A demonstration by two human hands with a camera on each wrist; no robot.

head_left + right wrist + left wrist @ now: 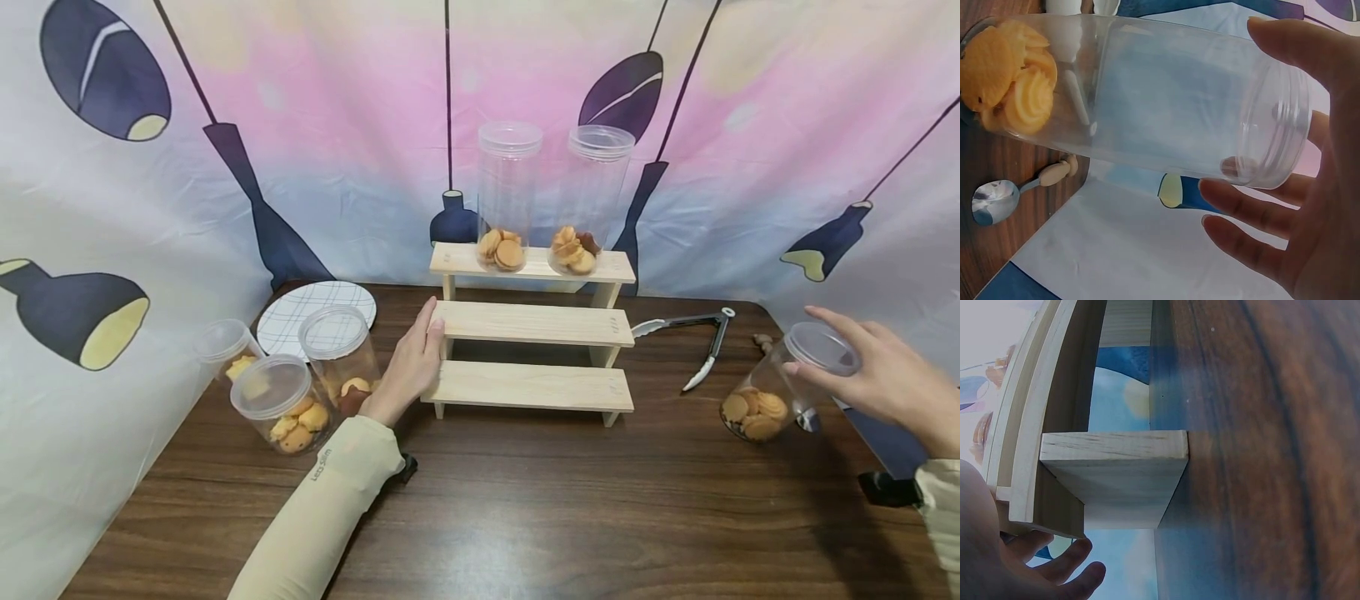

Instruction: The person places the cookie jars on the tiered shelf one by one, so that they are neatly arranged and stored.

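Note:
A three-tier wooden rack (532,323) stands on the table. My left hand (408,367) rests against its left end beside the middle shelf, fingers fairly straight; the left wrist view shows fingertips (1088,575) just past the shelf end. My right hand (873,367) is spread around the lidded top of a clear cookie jar (757,408) at the right. In the right wrist view its thumb (1279,40) and fingers lie on opposite sides of the jar. Two tall clear jars, a left one (508,200) and a right one (592,200), stand on the top shelf with cookies inside.
Left of the rack are three lidded cookie jars: a front one (281,408), a small rear one (225,343) and a taller one (339,350). Behind them lies a round checked mat (288,308). Tongs (716,350) lie right of the rack, and a spoon (997,200) lies near the right jar.

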